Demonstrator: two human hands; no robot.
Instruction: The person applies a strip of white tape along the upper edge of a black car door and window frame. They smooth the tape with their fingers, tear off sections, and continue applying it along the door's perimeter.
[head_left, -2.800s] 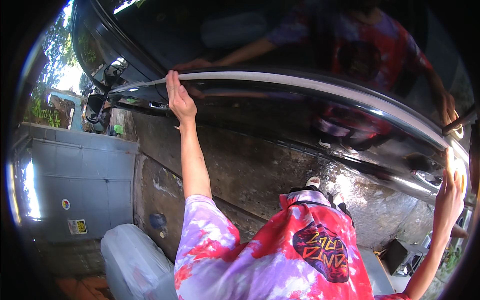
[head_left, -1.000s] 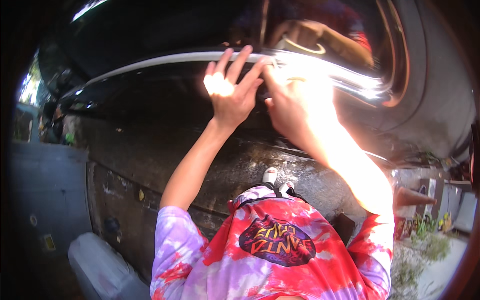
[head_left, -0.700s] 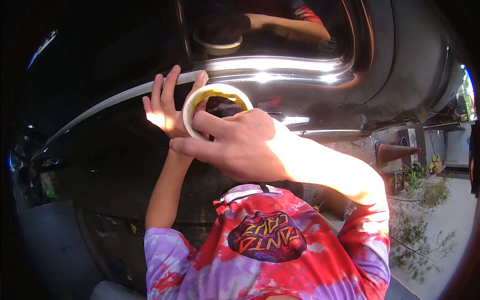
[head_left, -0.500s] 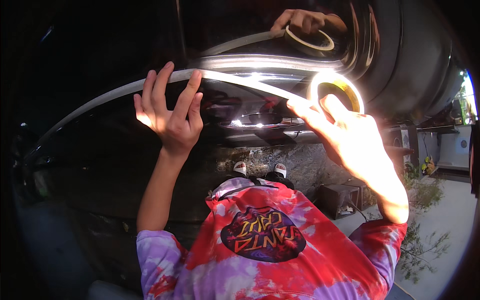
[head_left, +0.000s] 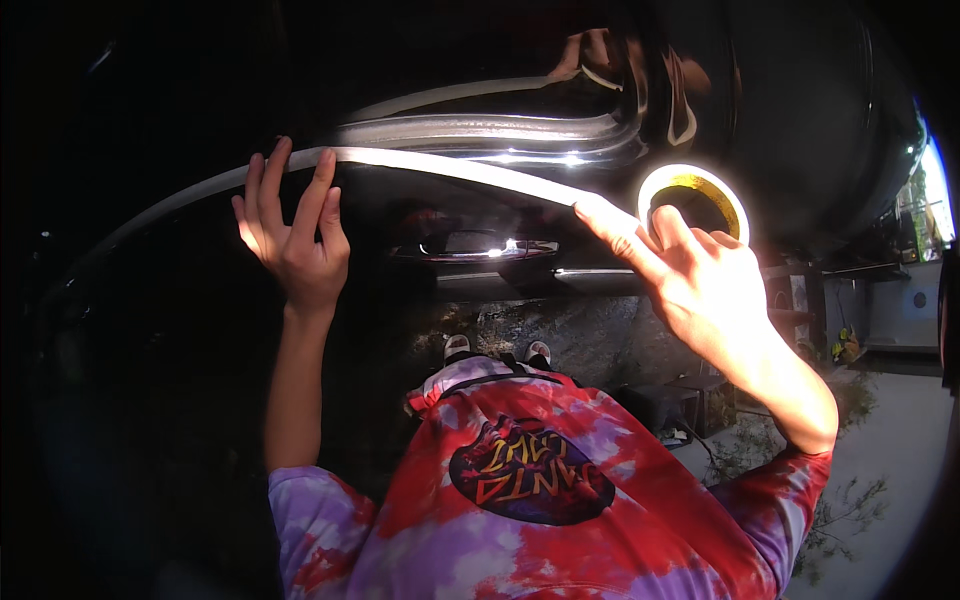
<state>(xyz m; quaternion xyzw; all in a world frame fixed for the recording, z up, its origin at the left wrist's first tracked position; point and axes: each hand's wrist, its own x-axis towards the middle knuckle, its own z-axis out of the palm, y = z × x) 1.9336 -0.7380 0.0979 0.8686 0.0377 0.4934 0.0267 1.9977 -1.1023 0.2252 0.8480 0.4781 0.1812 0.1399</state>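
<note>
A pale strip of masking tape (head_left: 460, 170) runs in a long curve across a glossy black car's side (head_left: 380, 210), below the window trim. My left hand (head_left: 295, 250) has its fingers stretched apart, with fingertips resting on the strip. On the right, my right hand (head_left: 705, 280) grips the tape roll (head_left: 720, 188), a ring with a yellow inside, with fingers through and around it. Its extended index finger touches the strip's near end, where the tape leads to the roll. Whether the stretch between my hands is stuck down, I cannot tell.
Bright window trim (head_left: 480, 128) curves above the strip, and a door handle (head_left: 490, 247) sits below it. Under the car's edge are my feet in pale sandals (head_left: 538, 352) on rough ground. A dark box (head_left: 700, 400) and thin plants (head_left: 845, 510) stand at the right.
The view has shifted right along the car. My right hand and the roll have moved right along it, and more strip spans between my hands. My left hand stays on the tape.
</note>
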